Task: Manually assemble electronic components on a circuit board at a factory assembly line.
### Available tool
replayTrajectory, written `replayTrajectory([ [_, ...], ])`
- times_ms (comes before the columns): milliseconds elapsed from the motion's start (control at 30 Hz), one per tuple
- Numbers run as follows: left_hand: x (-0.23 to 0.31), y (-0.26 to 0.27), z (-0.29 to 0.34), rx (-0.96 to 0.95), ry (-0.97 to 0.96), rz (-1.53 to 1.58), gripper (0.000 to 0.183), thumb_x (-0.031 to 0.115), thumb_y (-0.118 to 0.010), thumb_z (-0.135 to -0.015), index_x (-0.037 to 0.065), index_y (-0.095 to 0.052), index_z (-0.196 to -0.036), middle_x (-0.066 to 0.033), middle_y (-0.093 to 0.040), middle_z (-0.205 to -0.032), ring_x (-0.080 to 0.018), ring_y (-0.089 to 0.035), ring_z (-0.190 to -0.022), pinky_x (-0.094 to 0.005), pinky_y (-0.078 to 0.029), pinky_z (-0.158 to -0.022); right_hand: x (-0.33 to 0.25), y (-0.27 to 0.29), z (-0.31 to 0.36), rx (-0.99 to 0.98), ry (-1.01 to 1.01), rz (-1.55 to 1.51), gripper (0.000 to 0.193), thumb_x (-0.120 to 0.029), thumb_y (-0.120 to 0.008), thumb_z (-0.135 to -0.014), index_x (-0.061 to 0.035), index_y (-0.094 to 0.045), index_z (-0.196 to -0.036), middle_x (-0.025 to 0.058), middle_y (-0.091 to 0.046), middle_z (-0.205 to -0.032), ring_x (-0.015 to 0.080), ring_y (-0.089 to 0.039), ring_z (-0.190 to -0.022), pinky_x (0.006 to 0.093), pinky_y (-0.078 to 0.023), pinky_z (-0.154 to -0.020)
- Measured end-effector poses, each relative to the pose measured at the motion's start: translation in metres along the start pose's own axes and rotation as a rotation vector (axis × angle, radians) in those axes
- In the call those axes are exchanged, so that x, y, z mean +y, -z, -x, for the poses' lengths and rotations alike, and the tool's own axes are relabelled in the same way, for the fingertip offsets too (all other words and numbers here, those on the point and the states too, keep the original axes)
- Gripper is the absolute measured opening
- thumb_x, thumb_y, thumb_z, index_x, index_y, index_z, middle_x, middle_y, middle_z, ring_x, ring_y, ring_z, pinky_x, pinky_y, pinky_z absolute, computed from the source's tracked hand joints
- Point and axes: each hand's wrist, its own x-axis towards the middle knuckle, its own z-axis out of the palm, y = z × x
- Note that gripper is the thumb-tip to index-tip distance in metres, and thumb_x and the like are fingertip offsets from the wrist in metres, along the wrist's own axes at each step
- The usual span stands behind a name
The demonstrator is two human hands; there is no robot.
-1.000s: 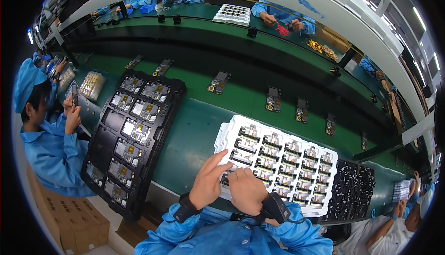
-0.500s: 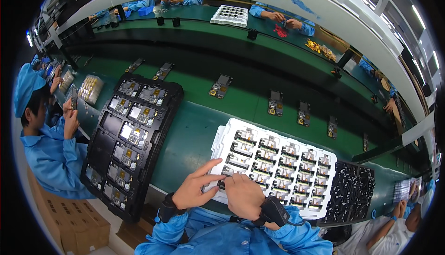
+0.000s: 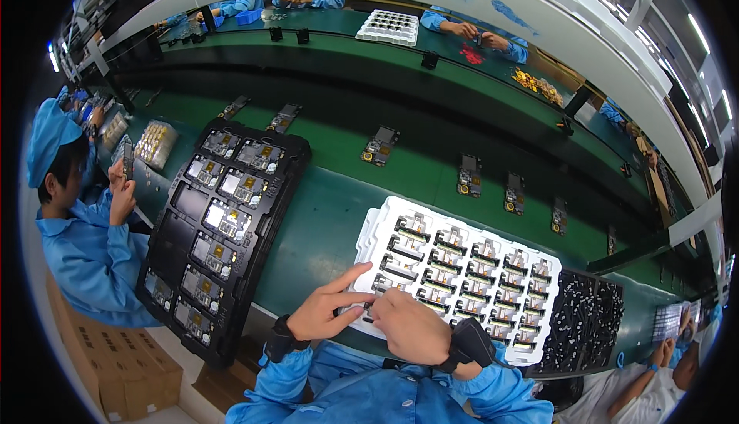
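Observation:
A white moulded tray [image 3: 371, 237] lies on the green bench in front of me, its pockets holding small electronic parts [image 3: 449, 258] with black bars. My left hand [image 3: 319, 315] is over the tray's near left corner, one finger stretched along the edge. Its thumb and forefinger close in on a small dark part [image 3: 367, 313], mostly hidden by my hands. From the right, my right hand [image 3: 409, 328] reaches to the same spot with bent fingers; their tips and anything between them are hidden. Both wrists wear black bands.
A black tray [image 3: 173, 248] of circuit boards sits tilted at the left. Several boards [image 3: 379, 147] lie on the green strip behind. Black small parts [image 3: 583, 320] cover an area right of the white tray. Co-workers in blue [image 3: 96, 258] sit at left and across; cartons [image 3: 127, 370] stand at lower left.
The view has shifted slightly, so the bench appears a little further right. My right hand has turned slightly over the tray corner; my left hand stays almost in place.

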Motion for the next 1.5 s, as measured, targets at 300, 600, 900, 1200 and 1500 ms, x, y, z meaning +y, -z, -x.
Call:
replayTrajectory([
  [300,0.005,-0.006,-0.002,0.039,0.061,-0.019,0.032,0.001,-0.069,-0.09,0.004,-0.079,-0.121,-0.0258,-0.045,-0.162,-0.041,-0.05,-0.147,-0.0427,-0.042,-0.117,0.047,0.055,0.108,0.432,-0.42,-0.483,0.026,-0.007,-0.068,-0.1,-0.0011,-0.068,-0.125,0.0105,-0.066,-0.098,0.0218,-0.07,-0.083,0.0319,-0.056,-0.073],
  [600,0.015,-0.008,-0.001,0.093,0.082,-0.08,0.03,-0.003,-0.07,-0.083,-0.001,-0.08,-0.111,-0.0295,-0.05,-0.156,-0.0429,-0.059,-0.138,-0.0427,-0.046,-0.113,0.151,0.109,0.287,1.257,-1.017,0.017,0.021,-0.004,-0.092,-0.075,0.0011,-0.072,-0.079,0.002,-0.069,-0.068,0.01,-0.06,-0.061,0.0265,-0.049,-0.06],
  [900,0.032,-0.031,-0.02,0.285,0.235,-0.184,0.014,-0.005,-0.078,-0.075,-0.006,-0.078,-0.089,-0.0245,-0.06,-0.149,-0.0411,-0.068,-0.125,-0.0414,-0.051,-0.105,0.182,0.087,0.364,1.675,-0.915,-0.102,0.021,-0.022,-0.081,-0.096,-0.003,-0.073,-0.095,-0.0006,-0.067,-0.078,0.0066,-0.057,-0.06,0.0219,-0.042,-0.049],
  [1200,0.04,-0.033,-0.025,0.199,0.129,-0.278,0.012,0.0,-0.079,-0.081,-0.002,-0.078,-0.092,-0.0217,-0.063,-0.146,-0.0378,-0.07,-0.122,-0.0384,-0.054,-0.102,0.259,-0.129,0.659,2.199,-1.464,-0.157,0.034,-0.034,-0.077,-0.099,-0.0003,-0.07,-0.102,0.0051,-0.065,-0.075,0.0122,-0.063,-0.067,0.0274,-0.054,-0.053],
  [1500,0.034,-0.034,0.006,0.384,0.11,-0.29,0.046,-0.003,-0.071,-0.089,-0.005,-0.065,-0.135,-0.025,-0.053,-0.154,-0.0388,-0.056,-0.141,-0.0411,-0.044,-0.114,0.191,-0.047,0.412,1.881,-0.947,0.129,0.035,-0.025,-0.065,-0.108,0.001,-0.067,-0.132,0.0071,-0.073,-0.121,0.0152,-0.067,-0.097,0.0266,-0.053,-0.083],
])
